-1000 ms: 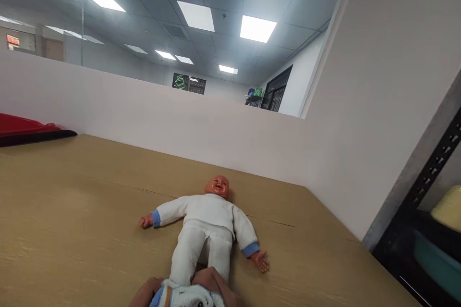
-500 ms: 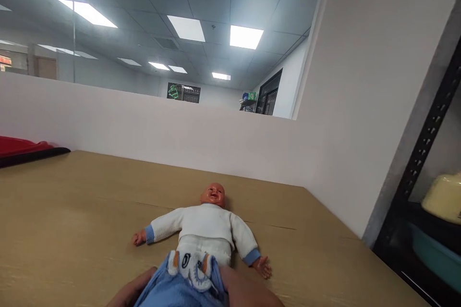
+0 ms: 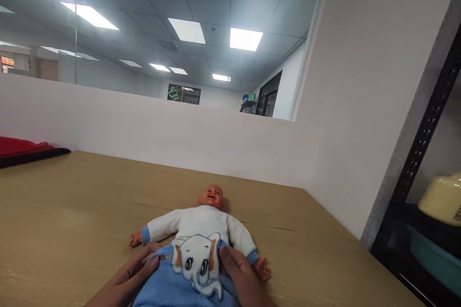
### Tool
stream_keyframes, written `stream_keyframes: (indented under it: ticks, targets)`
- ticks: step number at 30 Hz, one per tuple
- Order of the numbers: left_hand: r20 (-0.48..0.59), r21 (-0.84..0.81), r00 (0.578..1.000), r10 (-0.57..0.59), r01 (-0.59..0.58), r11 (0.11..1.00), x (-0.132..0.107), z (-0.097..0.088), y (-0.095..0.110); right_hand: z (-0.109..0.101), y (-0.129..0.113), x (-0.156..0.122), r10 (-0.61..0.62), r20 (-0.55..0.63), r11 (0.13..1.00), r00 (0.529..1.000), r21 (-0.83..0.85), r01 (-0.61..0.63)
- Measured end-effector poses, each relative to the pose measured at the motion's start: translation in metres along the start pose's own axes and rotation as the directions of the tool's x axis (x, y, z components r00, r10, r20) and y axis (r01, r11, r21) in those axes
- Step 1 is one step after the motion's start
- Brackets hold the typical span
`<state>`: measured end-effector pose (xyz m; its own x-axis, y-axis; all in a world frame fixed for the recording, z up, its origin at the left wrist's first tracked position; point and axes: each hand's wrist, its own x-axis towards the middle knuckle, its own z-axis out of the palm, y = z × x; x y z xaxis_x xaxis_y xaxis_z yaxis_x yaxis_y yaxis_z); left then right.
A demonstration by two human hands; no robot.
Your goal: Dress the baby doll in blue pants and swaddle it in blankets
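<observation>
Lower centre: left hand (image 3: 134,276) and right hand (image 3: 240,276) each grip the blue elephant garment (image 3: 196,264). It covers the doll (image 3: 202,223) to the waist, chest and arms not yet.

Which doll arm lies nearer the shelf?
The arm on the picture's right, by your right hand; the other arm reaches left toward the red thing.

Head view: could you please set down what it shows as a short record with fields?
doll: lies on its back on the table, arms spread, in a white top
blue garment: elephant patch, covers the doll's legs up to the waist
left hand: holds the garment's left edge
right hand: holds its right edge
surroundings: red item far left; black rack with a pale yellow container at right
</observation>
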<state>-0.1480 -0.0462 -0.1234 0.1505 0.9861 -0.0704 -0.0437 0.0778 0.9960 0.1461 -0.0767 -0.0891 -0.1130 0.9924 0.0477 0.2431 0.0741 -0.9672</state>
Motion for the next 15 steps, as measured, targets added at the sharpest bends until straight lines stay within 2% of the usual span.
stream_keyframes:
  ticks: [2, 4, 6, 7, 9, 11, 13, 15]
  targets:
    - [-0.088, -0.087, 0.996, -0.024, 0.016, 0.996, 0.011, -0.003, -0.007, -0.005, -0.004, -0.005, -0.006, 0.018, 0.995, 1.000, -0.096, 0.007]
    - [-0.119, -0.091, 0.993, -0.012, 0.001, 0.996, 0.021, -0.007, -0.015, -0.012, -0.015, -0.012, -0.048, 0.048, 0.951, 0.998, -0.303, 0.060]
    - [-0.051, 0.015, 0.995, 0.088, -0.087, 0.996, 0.026, -0.011, -0.019, -0.021, -0.027, -0.019, -0.076, 0.108, 0.866, 0.991, -0.485, 0.119]
    - [-0.001, 0.074, 0.992, 0.129, -0.129, 0.989, 0.026, -0.012, -0.017, -0.025, -0.032, -0.021, -0.072, 0.149, 0.845, 0.986, -0.516, 0.140]
    - [0.122, 0.183, 0.977, 0.177, -0.197, 0.963, 0.022, -0.013, -0.008, -0.032, -0.034, -0.024, -0.073, 0.205, 0.875, 0.976, -0.457, 0.162]
    - [0.215, 0.287, 0.961, 0.174, -0.232, 0.929, 0.013, -0.009, 0.008, -0.034, -0.027, -0.024, -0.092, 0.216, 0.941, 0.972, -0.301, 0.156]
    - [0.248, 0.401, 0.954, 0.170, -0.261, 0.878, 0.001, 0.001, 0.029, -0.032, -0.018, -0.023, -0.103, 0.237, 0.973, 0.966, -0.177, 0.147]
    - [0.285, 0.467, 0.944, 0.165, -0.287, 0.836, -0.010, 0.017, 0.051, -0.027, -0.013, -0.021, -0.115, 0.256, 0.975, 0.960, -0.156, 0.158]
